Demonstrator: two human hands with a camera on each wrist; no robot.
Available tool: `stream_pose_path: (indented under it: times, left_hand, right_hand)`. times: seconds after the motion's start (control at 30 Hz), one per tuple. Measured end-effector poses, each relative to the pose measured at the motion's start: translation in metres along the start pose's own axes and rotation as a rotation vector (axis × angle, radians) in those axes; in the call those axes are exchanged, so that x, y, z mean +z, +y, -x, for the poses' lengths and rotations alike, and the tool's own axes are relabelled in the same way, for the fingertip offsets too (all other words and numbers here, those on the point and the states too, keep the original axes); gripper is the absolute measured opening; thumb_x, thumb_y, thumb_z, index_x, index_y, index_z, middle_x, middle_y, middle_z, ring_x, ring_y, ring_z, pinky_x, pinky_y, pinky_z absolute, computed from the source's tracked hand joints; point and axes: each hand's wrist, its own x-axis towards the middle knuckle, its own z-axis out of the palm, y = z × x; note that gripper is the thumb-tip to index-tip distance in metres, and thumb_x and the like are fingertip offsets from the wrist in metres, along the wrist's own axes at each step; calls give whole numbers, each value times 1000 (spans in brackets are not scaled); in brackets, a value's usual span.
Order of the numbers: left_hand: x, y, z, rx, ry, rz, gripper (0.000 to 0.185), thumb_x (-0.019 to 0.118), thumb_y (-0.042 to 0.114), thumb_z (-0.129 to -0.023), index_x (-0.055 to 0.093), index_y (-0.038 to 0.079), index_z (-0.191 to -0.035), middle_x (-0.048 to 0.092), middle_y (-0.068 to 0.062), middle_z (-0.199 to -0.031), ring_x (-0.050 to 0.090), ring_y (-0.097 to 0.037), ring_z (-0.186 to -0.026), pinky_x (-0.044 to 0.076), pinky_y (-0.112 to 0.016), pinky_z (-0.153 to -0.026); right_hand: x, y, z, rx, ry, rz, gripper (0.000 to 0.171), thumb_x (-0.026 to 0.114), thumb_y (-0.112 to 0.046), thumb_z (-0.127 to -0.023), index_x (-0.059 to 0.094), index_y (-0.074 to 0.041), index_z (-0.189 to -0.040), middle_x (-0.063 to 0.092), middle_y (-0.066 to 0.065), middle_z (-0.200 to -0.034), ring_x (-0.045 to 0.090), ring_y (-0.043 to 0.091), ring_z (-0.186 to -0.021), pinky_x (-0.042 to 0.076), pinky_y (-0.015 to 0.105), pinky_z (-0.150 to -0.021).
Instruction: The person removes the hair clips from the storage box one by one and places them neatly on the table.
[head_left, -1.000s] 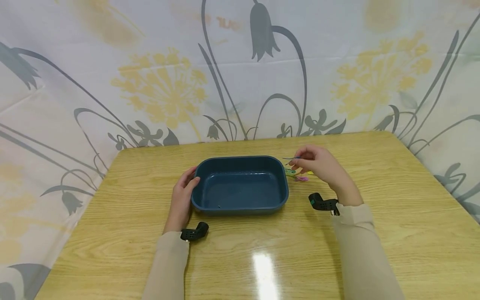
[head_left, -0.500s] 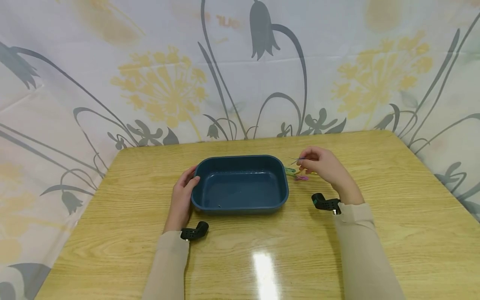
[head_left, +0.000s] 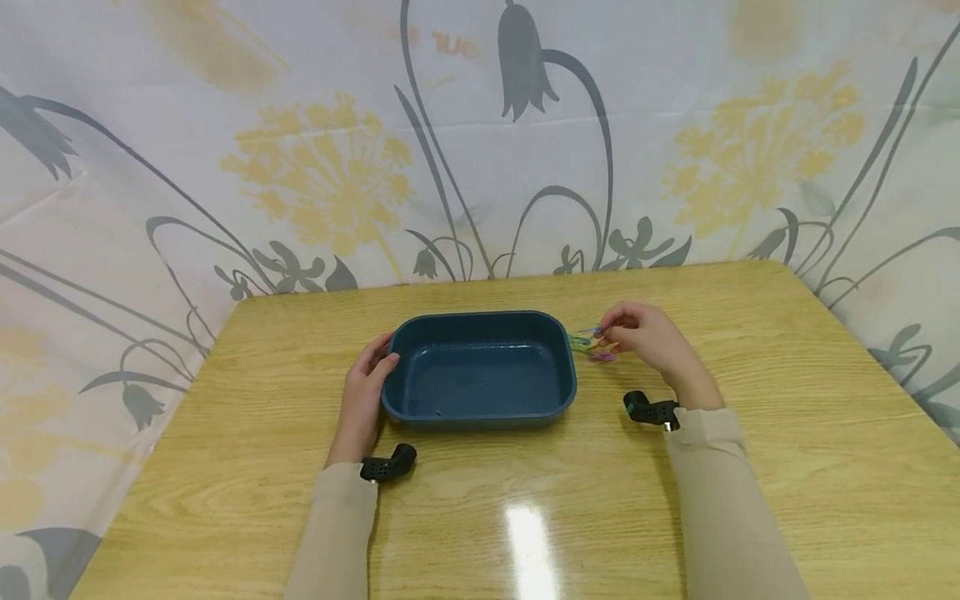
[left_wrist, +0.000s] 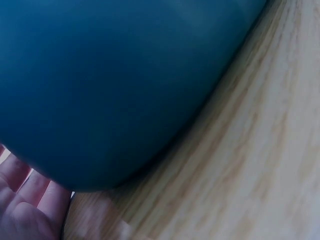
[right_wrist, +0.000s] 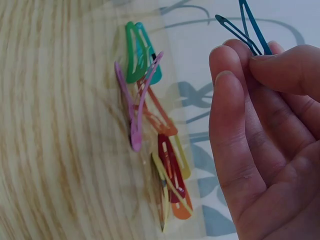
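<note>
My left hand (head_left: 367, 387) holds the left end of a dark blue rectangular basin (head_left: 480, 417), thumb over the rim and fingers along the outer wall. At the basin's right side, my right hand (head_left: 641, 333) pinches a blue snap hair clip (right_wrist: 256, 27) between thumb and fingertips. Its two arms stand spread apart, pointing away from the hand. Below it on the table lies a loose pile of snap hair clips: a green one (right_wrist: 132, 60), a pink one (right_wrist: 135, 135) spread open, a dark red one (right_wrist: 167, 155) and several in teal, orange and yellow.
The wooden table (head_left: 480, 517) runs back to a flower-patterned cloth (head_left: 480, 142) hanging behind it. A tiny dark speck shows on the basin's near inner wall. Both wrists carry a black camera mount (head_left: 648, 407).
My right hand has shifted slightly right, then dropped a little toward the pile with the blue hair clip. The left hand and the basin stay in place.
</note>
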Motion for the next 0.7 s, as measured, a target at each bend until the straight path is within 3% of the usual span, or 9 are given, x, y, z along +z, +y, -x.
stream_pose_path:
  times: [0.4,0.7]
  left_hand:
    - [5,22,13,-18,-17,-7,41,48,20,-95,44,14,-136,45,-4,-137,42,-17,-124,33,-33,-104]
    - [5,22,13,-23,-18,10,42,49,19,-95,44,13,-136,44,-5,-137,41,-18,-125,32,-34,-104]
  right_hand:
    - [-2,7,3,29,18,7,23,53,-18,-93,58,0,-106,62,18,-105,62,19,-88,51,33,-79]
    - [-10,14,5,125,8,-14,27,49,-18,-95,52,2,-112,58,20,-111,61,17,-92,50,31,-78]
